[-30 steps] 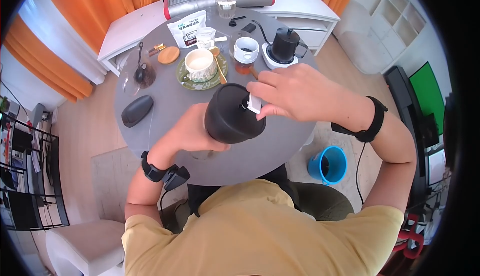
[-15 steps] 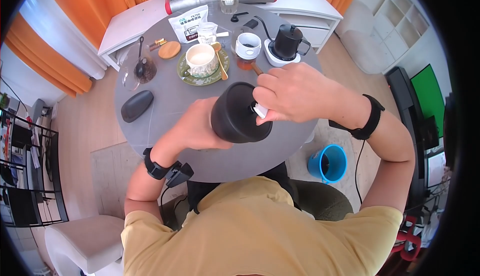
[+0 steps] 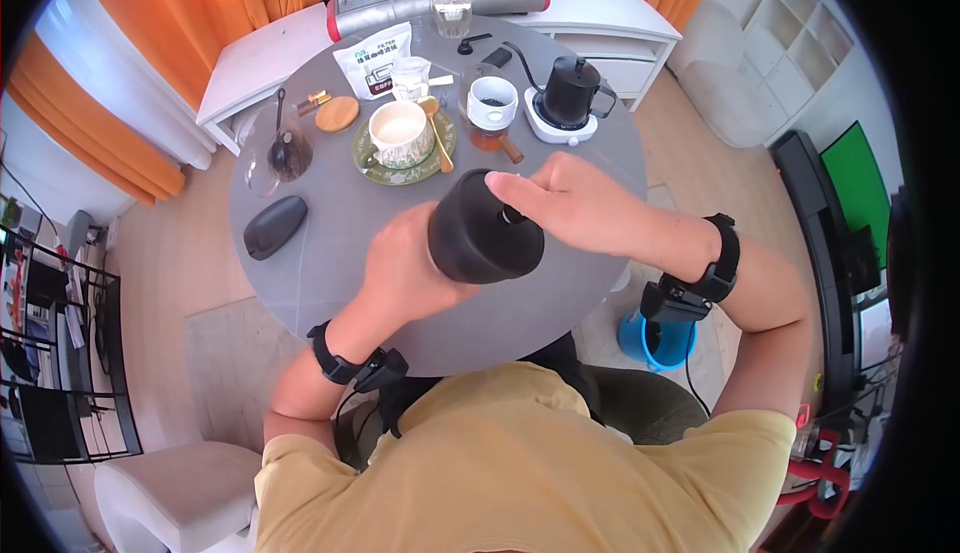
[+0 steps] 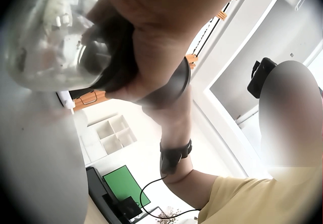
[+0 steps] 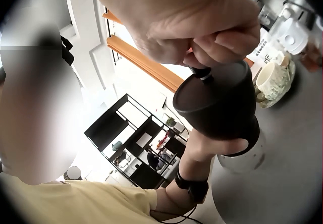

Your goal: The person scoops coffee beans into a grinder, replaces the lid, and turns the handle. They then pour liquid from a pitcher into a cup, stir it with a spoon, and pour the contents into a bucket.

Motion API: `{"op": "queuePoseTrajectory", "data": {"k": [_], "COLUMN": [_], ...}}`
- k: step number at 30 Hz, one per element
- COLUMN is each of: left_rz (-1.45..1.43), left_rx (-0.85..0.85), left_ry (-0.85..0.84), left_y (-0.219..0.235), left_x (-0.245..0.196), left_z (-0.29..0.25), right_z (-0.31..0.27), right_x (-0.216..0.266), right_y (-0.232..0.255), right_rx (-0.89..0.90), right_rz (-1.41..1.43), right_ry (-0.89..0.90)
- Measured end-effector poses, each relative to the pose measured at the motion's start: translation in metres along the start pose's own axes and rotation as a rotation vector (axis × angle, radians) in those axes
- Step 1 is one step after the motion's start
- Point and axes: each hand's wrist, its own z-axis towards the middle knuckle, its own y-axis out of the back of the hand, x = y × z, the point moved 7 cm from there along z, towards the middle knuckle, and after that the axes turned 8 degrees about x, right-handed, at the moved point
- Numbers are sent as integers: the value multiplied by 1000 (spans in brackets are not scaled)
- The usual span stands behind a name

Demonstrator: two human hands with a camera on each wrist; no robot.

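Observation:
A black rounded grinder is tilted over the near half of the table, its flat top toward the right hand. The left hand grips its narrow waist from the left, thumb wrapped round it in the right wrist view. Below the waist is a clear glass jar, also close up in the left wrist view. The right hand has its fingers curled at the black stem on the grinder's top; whatever handle part lies inside that grip is hidden.
Behind the grinder stand a cream cup on a green saucer, a white dripper and a black kettle on a white base. A black oblong case lies left, near a glass jar with a spoon. A blue bin is on the floor.
The right hand has turned over at the grinder's top, its wrist lower and the white piece between its fingers no longer visible. The left hand keeps its grip, its forearm shifted slightly.

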Motion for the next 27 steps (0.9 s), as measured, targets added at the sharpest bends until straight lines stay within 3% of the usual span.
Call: {"op": "queuePoseTrajectory", "data": {"k": [3,4,6,8,9,11,12,14,15,17,20,27], "left_rz": [-17,-168,-316,-541,-539,-839,-914,-984,-1052,-1043,-1045,-912], "left_rx": [34,-8,-54,-31,-34,-217,-259,-303,-342,-379,-421,-486], "left_ry": [22,-28,-85,30,22,3,-21,-34,-40,-48,-33,51], "left_y": [-2,-3,7,17,17,21,24,26,28,25,19,19], "left_x": [9,19,28,42,50,78,80,82,85,97,114,127], "left_z": [2,3,4,9,13,20,23,31,34,37,35,27], "right_z": [2,2,8,19,25,40,51,68,73,77,95,126], "right_x": [-3,-4,-20,-45,-58,-96,-115,-137,-138,-140,-142,-143], "right_y": [1,1,13,23,21,16,5,-1,-2,7,11,3], "right_rx": [116,172,134,65,58,-14,-19,-251,-252,-431,-513,-351], "right_rz": [95,173,284,440,435,270,263,51,45,-129,-200,-115], "right_ry": [8,9,-5,-16,-12,-153,-149,-9,-3,-139,-129,-159]}}
